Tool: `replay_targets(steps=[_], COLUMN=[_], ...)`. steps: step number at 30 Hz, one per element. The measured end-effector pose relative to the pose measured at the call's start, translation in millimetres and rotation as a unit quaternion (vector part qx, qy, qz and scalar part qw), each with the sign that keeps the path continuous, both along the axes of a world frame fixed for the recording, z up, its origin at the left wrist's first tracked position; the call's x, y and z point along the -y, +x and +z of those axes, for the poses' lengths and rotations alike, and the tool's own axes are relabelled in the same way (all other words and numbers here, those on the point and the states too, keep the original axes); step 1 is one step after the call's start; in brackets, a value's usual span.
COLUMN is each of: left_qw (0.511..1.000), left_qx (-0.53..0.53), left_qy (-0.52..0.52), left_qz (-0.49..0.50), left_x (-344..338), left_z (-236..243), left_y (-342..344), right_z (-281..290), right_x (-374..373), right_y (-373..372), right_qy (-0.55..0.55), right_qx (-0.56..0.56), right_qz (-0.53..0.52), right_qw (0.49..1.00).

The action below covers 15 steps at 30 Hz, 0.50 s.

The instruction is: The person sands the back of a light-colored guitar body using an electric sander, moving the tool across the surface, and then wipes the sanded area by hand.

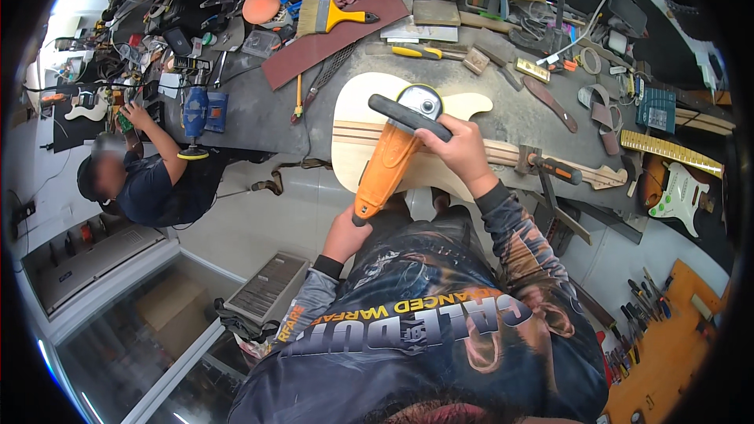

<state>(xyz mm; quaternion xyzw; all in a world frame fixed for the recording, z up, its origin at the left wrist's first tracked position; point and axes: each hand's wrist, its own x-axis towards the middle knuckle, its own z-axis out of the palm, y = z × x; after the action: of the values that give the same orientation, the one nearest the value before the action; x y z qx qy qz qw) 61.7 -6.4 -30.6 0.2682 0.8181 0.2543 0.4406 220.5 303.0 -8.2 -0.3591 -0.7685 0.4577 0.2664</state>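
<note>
Head view: near the centre, an orange elongated power tool (387,163) with a black bar handle (404,115), slanting from 1 o'clock to 7 o'clock over a pale wooden guitar body (360,104) with brown lengthwise stripes. Held at both ends: at 7 o'clock, wrapped at the narrow tail by the closed left hand (345,235); at 2 o'clock, gripped at one end of the bar by the right hand (462,153), with thumb and curled fingers closed on it. Cannot tell whether touching wood beneath the tool's head.

At 3 o'clock, across the striped neck, a black-and-orange clamp (556,169). Underneath, a dark grey workbench (255,122). Toward 12 o'clock, a yellow-and-black screwdriver (416,51); just before it, a wide yellow-handled brush (334,17) lying on a long reddish-brown flat strip (287,69). At 11 o'clock, a round orange disc (261,6). Toward 10 o'clock, a blue power tool with a yellow-edged pad (195,114). At 9 o'clock, a dark-clothed co-worker (161,180), with arms reaching toward the bench. Far out at 3 o'clock, a sunburst guitar body with a white pickguard (675,192).
</note>
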Motion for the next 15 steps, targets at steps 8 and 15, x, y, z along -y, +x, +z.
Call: replay_targets(steps=[8,15], left_qw=[0.994,0.982], left_qx=[0.033,0.063], left_qy=[-0.007,-0.033], left_qz=[0.103,0.174], left_x=[16,23], left_z=[-11,-8], left_y=[-32,-55], right_z=[-14,-15], right_x=[-10,-6], right_y=[-88,-144], right_qy=[0.038,0.079], right_qx=[0.003,-0.006], right_qz=[0.057,0.096], right_qw=[0.998,0.992])
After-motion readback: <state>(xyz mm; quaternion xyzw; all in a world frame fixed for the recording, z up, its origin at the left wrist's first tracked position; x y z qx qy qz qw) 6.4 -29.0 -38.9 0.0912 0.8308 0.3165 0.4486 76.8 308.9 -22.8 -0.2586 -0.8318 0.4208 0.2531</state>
